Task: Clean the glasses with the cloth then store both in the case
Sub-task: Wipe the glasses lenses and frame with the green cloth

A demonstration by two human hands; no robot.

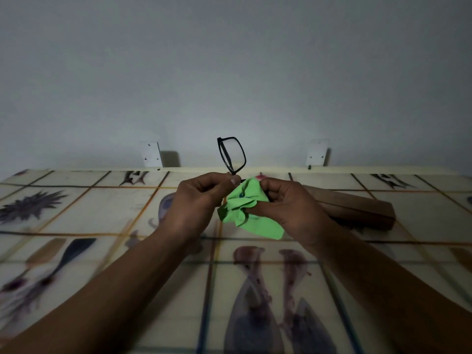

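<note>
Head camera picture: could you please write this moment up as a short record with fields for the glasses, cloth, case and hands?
glasses: black frame, held upright above the table, one lens showing on top
cloth: green, crumpled, hiding the frame's lower part
left hand: pinches the frame just below the visible lens
right hand: grips the cloth
case: brown, lying on the table behind the right hand; open or closed unclear
stored so far: nothing
</note>
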